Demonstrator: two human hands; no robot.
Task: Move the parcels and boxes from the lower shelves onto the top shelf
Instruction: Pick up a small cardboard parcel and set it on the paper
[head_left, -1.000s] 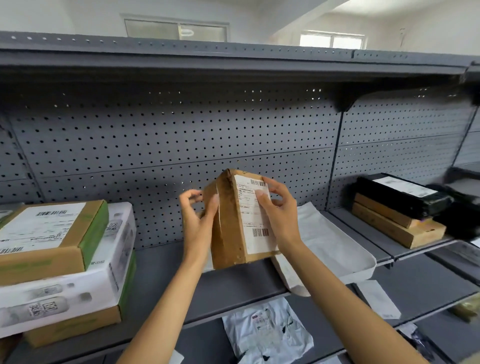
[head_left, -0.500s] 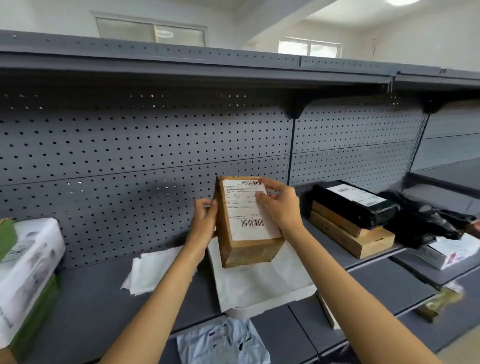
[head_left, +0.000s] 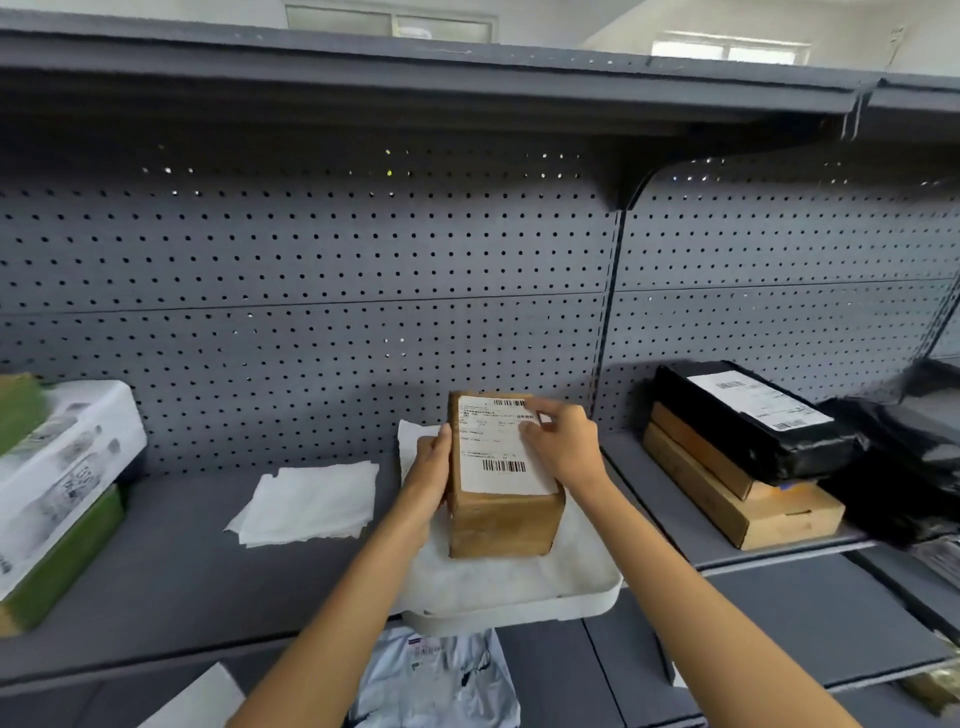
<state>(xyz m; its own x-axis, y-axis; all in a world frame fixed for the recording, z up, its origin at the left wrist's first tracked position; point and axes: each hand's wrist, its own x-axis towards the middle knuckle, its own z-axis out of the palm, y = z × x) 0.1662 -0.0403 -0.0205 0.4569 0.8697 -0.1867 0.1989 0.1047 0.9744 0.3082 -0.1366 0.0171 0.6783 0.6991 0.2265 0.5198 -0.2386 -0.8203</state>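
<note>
Brown box (head_left: 503, 512) gripped between left hand (head_left: 432, 470) and right hand (head_left: 563, 447), fingers flat.

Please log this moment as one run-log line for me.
phase: lifting | left hand: gripping brown box side | right hand: on its label | box: above white padded parcel | top shelf: not reached
</note>
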